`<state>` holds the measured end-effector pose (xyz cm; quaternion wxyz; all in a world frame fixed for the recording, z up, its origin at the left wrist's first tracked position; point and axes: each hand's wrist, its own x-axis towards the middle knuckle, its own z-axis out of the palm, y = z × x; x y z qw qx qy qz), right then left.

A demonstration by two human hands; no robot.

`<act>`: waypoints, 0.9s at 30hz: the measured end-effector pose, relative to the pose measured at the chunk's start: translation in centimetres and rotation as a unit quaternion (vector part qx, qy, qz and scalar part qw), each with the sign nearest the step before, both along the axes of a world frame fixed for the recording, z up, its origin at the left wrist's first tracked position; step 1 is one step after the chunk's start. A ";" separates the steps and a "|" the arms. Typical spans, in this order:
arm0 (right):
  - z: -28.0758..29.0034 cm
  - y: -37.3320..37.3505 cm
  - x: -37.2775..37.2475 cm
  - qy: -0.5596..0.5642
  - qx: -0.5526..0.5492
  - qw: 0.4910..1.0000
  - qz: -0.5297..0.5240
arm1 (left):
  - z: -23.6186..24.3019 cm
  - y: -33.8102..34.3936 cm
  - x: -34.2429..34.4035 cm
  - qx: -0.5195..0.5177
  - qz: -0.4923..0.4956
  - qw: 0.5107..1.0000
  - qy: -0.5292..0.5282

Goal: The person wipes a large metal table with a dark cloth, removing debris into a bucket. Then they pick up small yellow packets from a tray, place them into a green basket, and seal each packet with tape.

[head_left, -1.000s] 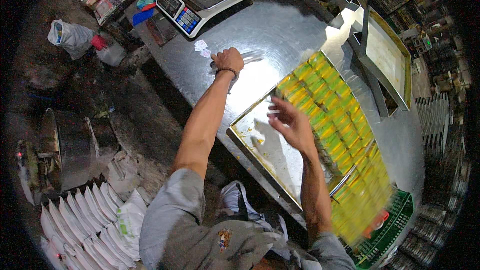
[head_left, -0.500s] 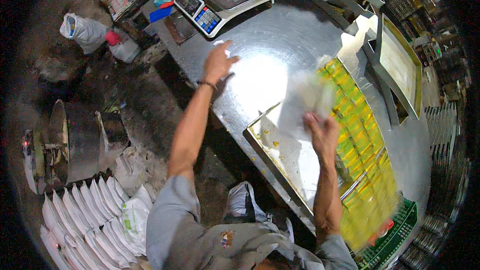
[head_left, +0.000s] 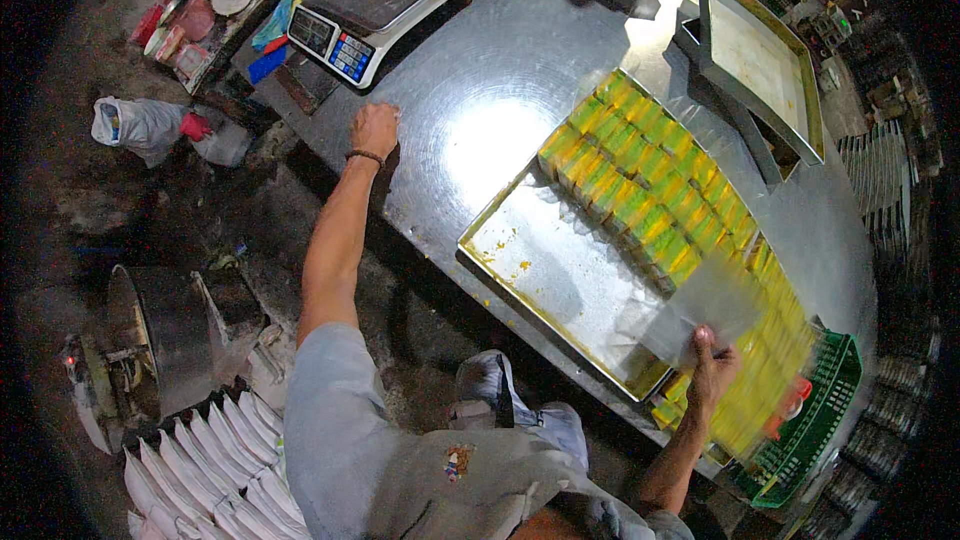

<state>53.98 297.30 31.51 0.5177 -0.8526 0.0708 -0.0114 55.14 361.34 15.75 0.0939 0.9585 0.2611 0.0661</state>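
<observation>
My right hand [head_left: 712, 372] grips a thin, flat grey sheet [head_left: 705, 315] by its lower edge, thumb on top. Motion blurs the sheet, and I cannot tell whether it is metal or plastic. It hangs over the right end of a shallow metal tray [head_left: 490, 220] and the neighbouring rows of green-and-yellow blocks [head_left: 640, 200]. Orange-yellow crumbs dot the tray's pale bottom. My left hand [head_left: 376, 128] is closed in a fist at the table's left edge, just below the scale; whatever it may hold is hidden.
A digital scale [head_left: 375, 0] stands at the far left of the metal table [head_left: 520, 40]. Empty trays [head_left: 760, 50] lean at the far right. A green crate [head_left: 815, 430] sits at the near right. White packets [head_left: 200, 460] and a metal drum [head_left: 165, 330] are on the floor at left.
My right hand has moved the sheet right and nearer, uncovering the tray and more blocks. My left hand has gone from spread fingers near a white scrap to a fist. The view has shifted.
</observation>
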 end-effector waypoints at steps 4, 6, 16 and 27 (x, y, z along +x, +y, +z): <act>0.5 -2.5 -1.5 0.011 0.041 0.998 -0.037 | 1.3 -1.0 0.2 0.027 0.034 0.999 0.000; -0.3 -5.1 -2.3 0.008 0.071 0.997 -0.037 | 1.4 -1.6 0.5 0.043 0.055 0.998 -0.001; -1.1 -20.8 -13.4 -0.051 0.123 0.980 -0.147 | -0.8 10.4 -6.5 -0.414 0.156 0.797 -0.411; 4.3 -37.2 -36.6 -0.123 0.266 0.879 -0.377 | 2.9 -18.9 -11.8 -0.554 -0.118 0.795 -0.216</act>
